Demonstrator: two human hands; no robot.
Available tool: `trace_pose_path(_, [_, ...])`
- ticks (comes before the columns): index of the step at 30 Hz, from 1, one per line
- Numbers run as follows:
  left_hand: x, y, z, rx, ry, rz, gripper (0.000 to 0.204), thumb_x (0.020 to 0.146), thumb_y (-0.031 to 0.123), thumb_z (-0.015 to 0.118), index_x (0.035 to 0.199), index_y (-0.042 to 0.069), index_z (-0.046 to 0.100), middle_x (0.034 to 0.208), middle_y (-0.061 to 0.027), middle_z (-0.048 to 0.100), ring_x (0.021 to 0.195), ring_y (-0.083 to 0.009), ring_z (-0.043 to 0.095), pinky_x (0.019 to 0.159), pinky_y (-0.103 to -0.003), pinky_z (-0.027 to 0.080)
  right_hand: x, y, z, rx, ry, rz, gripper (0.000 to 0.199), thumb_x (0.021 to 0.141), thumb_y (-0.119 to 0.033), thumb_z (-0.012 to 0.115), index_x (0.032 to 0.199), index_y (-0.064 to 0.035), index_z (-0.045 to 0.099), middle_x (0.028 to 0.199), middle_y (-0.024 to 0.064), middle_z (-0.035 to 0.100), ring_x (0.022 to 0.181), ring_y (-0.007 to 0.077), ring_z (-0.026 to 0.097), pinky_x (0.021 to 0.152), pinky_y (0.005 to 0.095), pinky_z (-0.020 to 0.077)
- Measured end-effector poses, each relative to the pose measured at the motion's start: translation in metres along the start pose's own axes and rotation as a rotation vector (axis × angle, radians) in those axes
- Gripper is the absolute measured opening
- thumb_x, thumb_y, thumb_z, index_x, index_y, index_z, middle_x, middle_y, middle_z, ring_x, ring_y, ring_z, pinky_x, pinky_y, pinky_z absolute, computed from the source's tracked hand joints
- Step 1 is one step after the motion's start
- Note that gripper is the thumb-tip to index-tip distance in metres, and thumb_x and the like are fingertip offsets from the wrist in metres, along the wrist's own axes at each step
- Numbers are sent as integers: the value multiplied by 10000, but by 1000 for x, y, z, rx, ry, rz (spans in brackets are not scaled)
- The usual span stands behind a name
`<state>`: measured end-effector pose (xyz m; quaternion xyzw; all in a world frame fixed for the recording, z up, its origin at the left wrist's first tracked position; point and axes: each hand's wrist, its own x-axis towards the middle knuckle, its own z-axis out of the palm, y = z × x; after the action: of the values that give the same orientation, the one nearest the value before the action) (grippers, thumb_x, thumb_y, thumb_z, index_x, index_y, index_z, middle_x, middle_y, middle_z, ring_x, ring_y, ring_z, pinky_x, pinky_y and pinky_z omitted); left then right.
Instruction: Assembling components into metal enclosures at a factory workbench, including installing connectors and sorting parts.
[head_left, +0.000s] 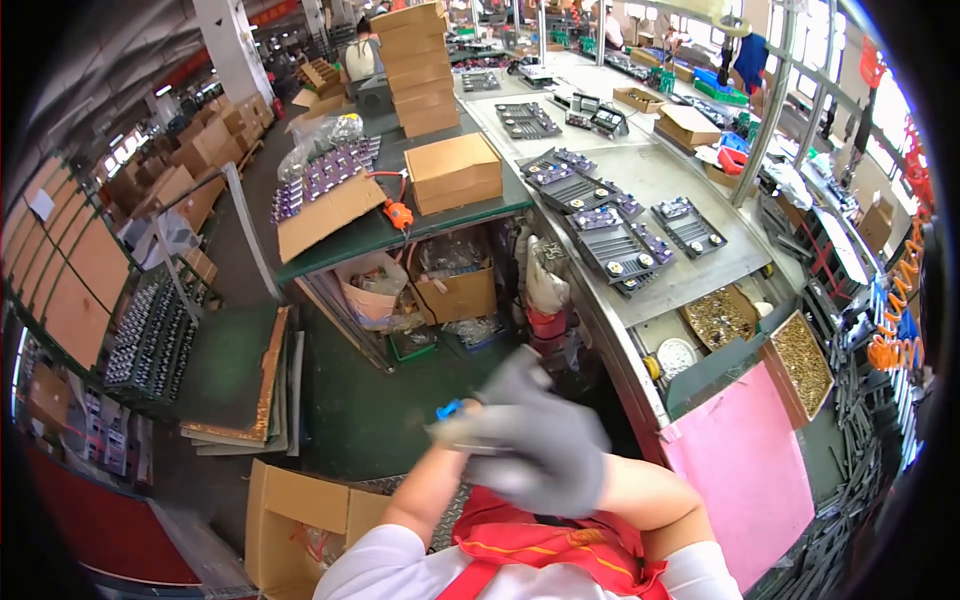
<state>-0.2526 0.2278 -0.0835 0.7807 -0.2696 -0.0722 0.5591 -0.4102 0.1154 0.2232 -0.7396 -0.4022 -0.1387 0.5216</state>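
Holding both hands together before the red cloth apron (600, 560), the worker has the right hand (545, 450) across the left wrist. The left hand (516, 378) lies just beyond. From where I stand, each appears to wear a grey fabric glove (565, 470). Finger state: blurred; spread or pinching, I cannot tell. A small bright-blue object (449, 410) shows at the left wrist. Step in hand, by judgement: glove adjustment. Next move calls for parting the hands.

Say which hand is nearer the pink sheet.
Right. The right hand is left of the pink sheet; the left hand, also gloved and blurred, is farther from it, higher and further left in view.
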Motion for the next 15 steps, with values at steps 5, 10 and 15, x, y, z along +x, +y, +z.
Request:
trace_pose_path(5, [-7, 30, -213, -635, 1324, -152, 255, 968, 171, 507, 731, 132, 591, 641, -20, 612, 559, -147, 592, 528, -302, 487, -92, -21, -152, 524, 1067, 38, 392, 1046, -394, 465, 1231, -60, 553, 779, -46, 517, 580, 3, 432, 459, 142, 321])
trace_pose_path(10, [-57, 180, -290, -1461, 447, 1056, 325, 1024, 131, 436, 1284, -38, 535, 1264, -122, 620, 1217, -274, 576, 942, -417, 541, -147, 79, -273, 646, 1152, 533, 298, 1051, -292, 486, 1188, -39, 563, 709, -81, 342, 496, 9, 235, 404, 180, 190])
trace_pose_path(15, [-68, 287, -75, -800, -393, 421, 318, 937, 238, 564, 1207, 78, 618, 1128, -121, 645, 1031, -292, 625, 879, -416, 526, -83, 101, -297, 525, 870, 527, 283, 1012, -283, 557, 1182, -65, 616, 773, -56, 515, 573, 35, 401, 479, 199, 313])
